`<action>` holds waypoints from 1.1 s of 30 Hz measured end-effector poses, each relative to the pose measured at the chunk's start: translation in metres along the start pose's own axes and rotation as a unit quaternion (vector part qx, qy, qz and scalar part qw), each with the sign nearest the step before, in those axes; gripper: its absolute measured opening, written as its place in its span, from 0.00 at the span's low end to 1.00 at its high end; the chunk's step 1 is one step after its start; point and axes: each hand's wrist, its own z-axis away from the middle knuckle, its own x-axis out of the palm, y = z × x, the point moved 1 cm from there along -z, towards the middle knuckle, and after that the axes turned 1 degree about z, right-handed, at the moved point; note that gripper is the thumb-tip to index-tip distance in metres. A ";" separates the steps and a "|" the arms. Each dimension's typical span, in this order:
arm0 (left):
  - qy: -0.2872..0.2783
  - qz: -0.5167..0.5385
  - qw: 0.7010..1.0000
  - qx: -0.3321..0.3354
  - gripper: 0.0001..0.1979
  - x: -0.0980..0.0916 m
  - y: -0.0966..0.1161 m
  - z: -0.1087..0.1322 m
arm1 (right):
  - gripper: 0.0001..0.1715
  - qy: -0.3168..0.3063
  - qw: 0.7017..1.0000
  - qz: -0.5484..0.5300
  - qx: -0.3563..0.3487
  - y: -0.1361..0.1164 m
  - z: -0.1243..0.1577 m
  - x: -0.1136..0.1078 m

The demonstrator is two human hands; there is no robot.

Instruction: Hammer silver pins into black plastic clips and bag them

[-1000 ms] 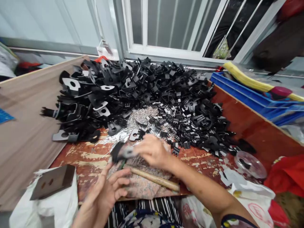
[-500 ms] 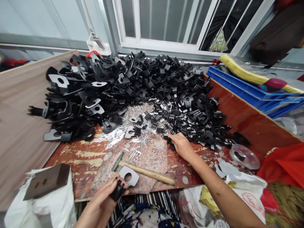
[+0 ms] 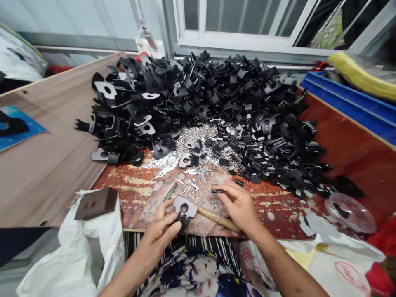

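My left hand (image 3: 161, 229) grips a flat grey metal plate with a round hole and a black end (image 3: 182, 207), held over the near edge of a stone slab (image 3: 204, 194). My right hand (image 3: 239, 204) pinches a small black clip (image 3: 216, 191) just right of that plate. A wooden-handled hammer (image 3: 216, 218) lies on the slab under both hands. Loose silver pins (image 3: 193, 183) are scattered on the slab. Behind them rises a big heap of black metal parts (image 3: 204, 107), with small black clips (image 3: 244, 152) at its right front.
A dark metal block (image 3: 95, 203) rests on a white bag (image 3: 83, 247) at the left. A blue crate (image 3: 349, 105) stands at the back right. A clear plastic lid (image 3: 349, 211) lies at the right. A window is behind the heap.
My right hand came back from the clip pile with a small black clip. My left hand lifted the holed plate up over the slab. The camera shifted left.
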 end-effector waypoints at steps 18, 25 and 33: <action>-0.065 0.282 0.957 -0.032 0.14 0.029 -0.004 -0.007 | 0.21 -0.052 0.992 -0.080 -0.081 -0.048 0.027 0.053; -0.047 0.215 0.973 -0.061 0.17 0.017 -0.016 0.001 | 0.18 -0.136 0.984 -0.099 -0.057 -0.043 0.046 0.064; -0.056 0.235 0.968 -0.060 0.14 0.005 -0.025 0.005 | 0.19 -0.282 0.957 -0.048 -0.052 -0.030 -0.002 0.054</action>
